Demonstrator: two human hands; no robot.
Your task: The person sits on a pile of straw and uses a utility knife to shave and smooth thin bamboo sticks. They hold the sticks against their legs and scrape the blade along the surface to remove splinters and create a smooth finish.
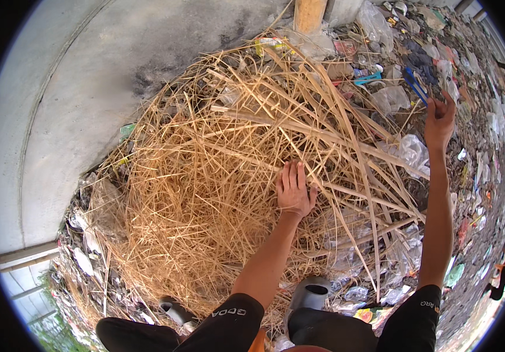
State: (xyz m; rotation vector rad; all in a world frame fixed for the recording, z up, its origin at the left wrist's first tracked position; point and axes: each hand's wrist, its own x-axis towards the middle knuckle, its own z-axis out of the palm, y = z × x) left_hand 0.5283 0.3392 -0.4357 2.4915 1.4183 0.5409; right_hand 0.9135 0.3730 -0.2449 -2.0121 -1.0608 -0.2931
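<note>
"Beside a grey concrete wall (82,100), what lay by the hands?"

"A broad heap of dry straw (188,188), mixed with long pale stalks (322,138). Its bulk spread to the left of the left hand (292,189), which rested on the heap's right half, with stalks fanning out beyond its fingertips."

"How was each hand set?"

"The left was open, palm down on the straw, fingers extended and close together, thumb a little apart. The right hand (441,119) was well apart from it, past the heap's right edge, thumb and fingers closed on the near end of a narrow blue object (415,85) too small to identify."

"And the room around them?"

"On the left and far side, the heap ran close to the wall, near a wooden post (309,16). To the right, plastic litter (392,98) covered the ground. Loose stalks crossed the space between the two hands."
</note>
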